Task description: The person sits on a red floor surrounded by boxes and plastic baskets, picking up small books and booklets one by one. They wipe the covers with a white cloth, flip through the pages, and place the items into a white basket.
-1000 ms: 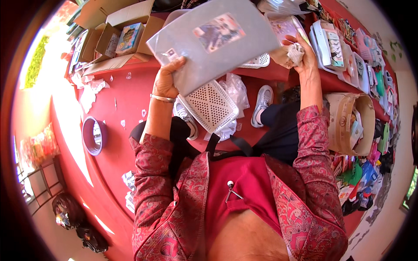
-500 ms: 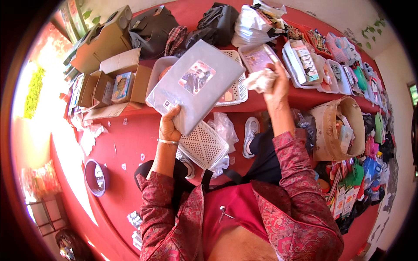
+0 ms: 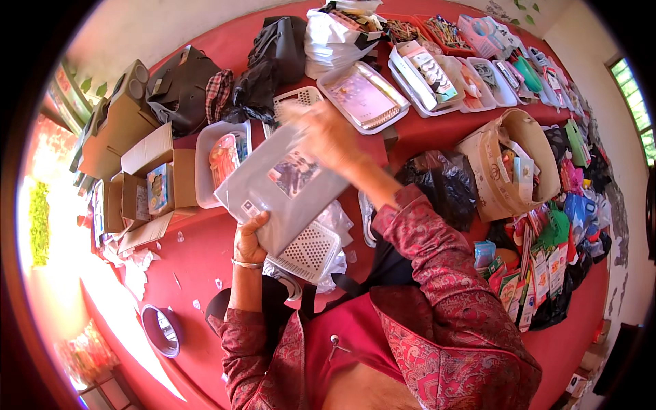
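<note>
My left hand (image 3: 251, 240) grips the lower corner of a flat grey rectangular item (image 3: 253, 188), which looks like a folder or notebook under glossy plastic. A picture (image 3: 294, 171) and a small white label show on its face. It is held tilted above a white perforated basket (image 3: 309, 254). My right hand (image 3: 335, 140) is smeared by motion over the item's upper edge, fingers curled. A crumpled white cloth (image 3: 295, 111) shows only as a pale blur at its fingertips.
Along the red ledge stand a cardboard box (image 3: 184, 178), a white tub (image 3: 205, 171), a tray of notebooks (image 3: 404, 102) and several other bins. A paper-lined carton (image 3: 485, 184) and a black plastic bag (image 3: 444, 181) lie right. A purple basin (image 3: 174, 331) sits left.
My right hand has swung left and down, from beside the notebook tray to over the grey item. My left hand has lowered the item slightly. The whole view has turned somewhat to the right.
</note>
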Demonstrator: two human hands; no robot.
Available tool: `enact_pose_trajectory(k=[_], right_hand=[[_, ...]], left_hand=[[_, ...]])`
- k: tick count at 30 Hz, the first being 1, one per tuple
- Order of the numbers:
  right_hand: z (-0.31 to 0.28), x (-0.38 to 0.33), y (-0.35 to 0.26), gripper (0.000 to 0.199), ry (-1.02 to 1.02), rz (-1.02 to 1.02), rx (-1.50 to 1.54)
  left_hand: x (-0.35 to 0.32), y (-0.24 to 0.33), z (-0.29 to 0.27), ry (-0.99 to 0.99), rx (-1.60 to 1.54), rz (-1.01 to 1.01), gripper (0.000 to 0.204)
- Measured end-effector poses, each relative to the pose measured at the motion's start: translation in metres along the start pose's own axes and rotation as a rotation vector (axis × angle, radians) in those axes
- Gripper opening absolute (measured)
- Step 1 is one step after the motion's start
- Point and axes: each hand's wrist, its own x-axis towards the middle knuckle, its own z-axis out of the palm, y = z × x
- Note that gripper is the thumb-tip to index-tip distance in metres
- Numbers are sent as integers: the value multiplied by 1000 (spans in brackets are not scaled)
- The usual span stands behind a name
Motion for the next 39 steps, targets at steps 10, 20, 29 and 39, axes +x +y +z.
enact_pose_trajectory(k=[10, 20, 29, 39], right_hand=[[-40, -13, -8, 9, -262, 207, 592], [-21, -14, 31, 9, 57, 117, -157], [-44, -7, -9, 9, 344, 96, 228], [3, -23, -82, 10, 33, -199, 600]], left_hand=[[-26, -25, 37, -95, 1297, 475, 13], [-35, -9, 24, -15, 853, 417, 15], [-27, -13, 16, 29, 1052, 516, 21], [6, 2, 9, 147, 292, 543, 15]])
